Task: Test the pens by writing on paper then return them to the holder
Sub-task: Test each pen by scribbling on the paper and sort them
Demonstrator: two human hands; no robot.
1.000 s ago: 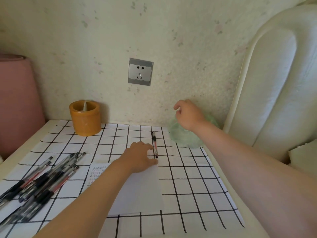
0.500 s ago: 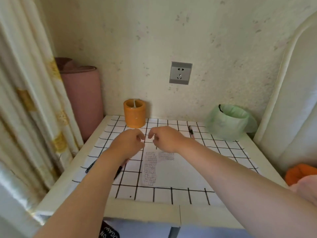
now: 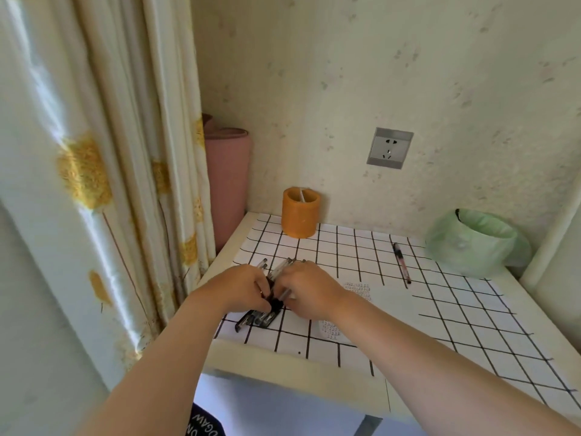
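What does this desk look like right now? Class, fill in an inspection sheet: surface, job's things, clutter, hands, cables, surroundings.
Surface: table covered by a white grid sheet.
Job's things: bundle of pens near the left edge; single pen lying apart towards the back right; orange holder upright by the wall; paper with small writing, mid-table.
Clutter: green-lined bin at the back right corner.
Hands: left hand and right hand both grip the bundle of pens.
Cables: nothing seen.
Surroundings: curtain on the left, pink roll in the corner, wall socket.
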